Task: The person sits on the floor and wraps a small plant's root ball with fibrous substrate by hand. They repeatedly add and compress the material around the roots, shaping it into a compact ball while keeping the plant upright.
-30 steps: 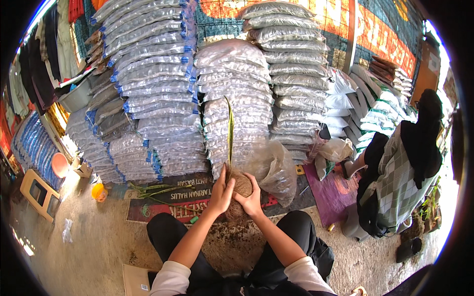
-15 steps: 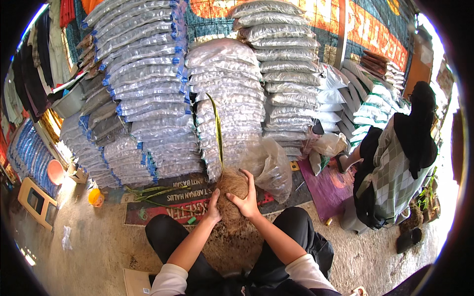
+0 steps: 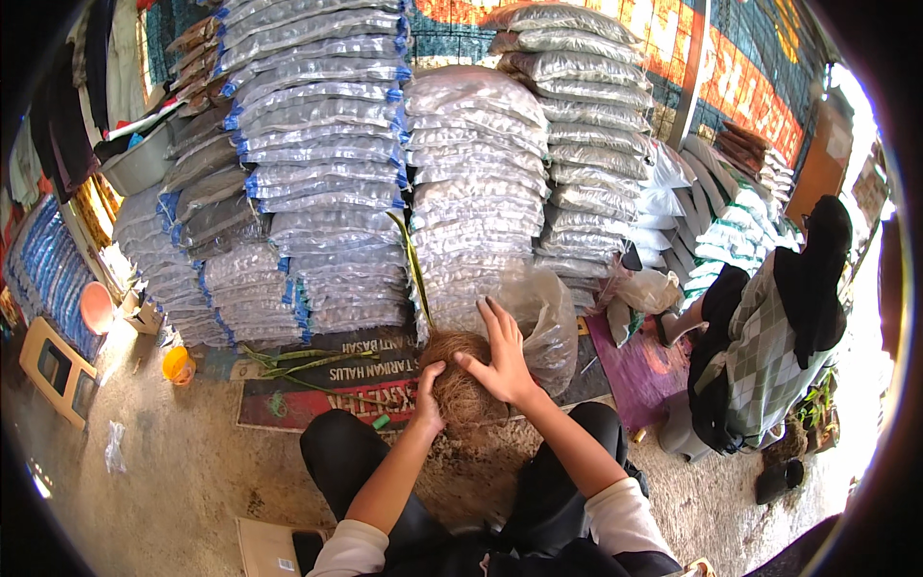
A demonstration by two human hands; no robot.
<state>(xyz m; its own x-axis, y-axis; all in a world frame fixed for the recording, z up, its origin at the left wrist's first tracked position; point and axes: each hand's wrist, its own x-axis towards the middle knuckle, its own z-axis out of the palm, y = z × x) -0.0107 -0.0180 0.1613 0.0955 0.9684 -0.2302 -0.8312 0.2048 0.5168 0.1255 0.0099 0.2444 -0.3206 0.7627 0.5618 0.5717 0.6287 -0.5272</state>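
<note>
Between my knees is a ball of brown coconut fibre, with a long, narrow green leaf with yellow edges rising from its top. My left hand is closed against the ball's left side, its thumb near the top. On the upper right of the ball rests my right hand, thumb touching the fibre and fingers stretched out. Just beyond that hand lies a crumpled clear plastic bag. Several cut green leaves lie on the printed mat to the left, near a small green roll.
Tall stacks of filled plastic sacks stand ahead. A person sits at the right beside a purple sheet. To the left are an orange cup and a beige stool. Cardboard lies near my left knee.
My right hand has shifted up over the ball and its fingers have straightened. The left hand stays on the ball's left side. The whole view has shifted slightly.
</note>
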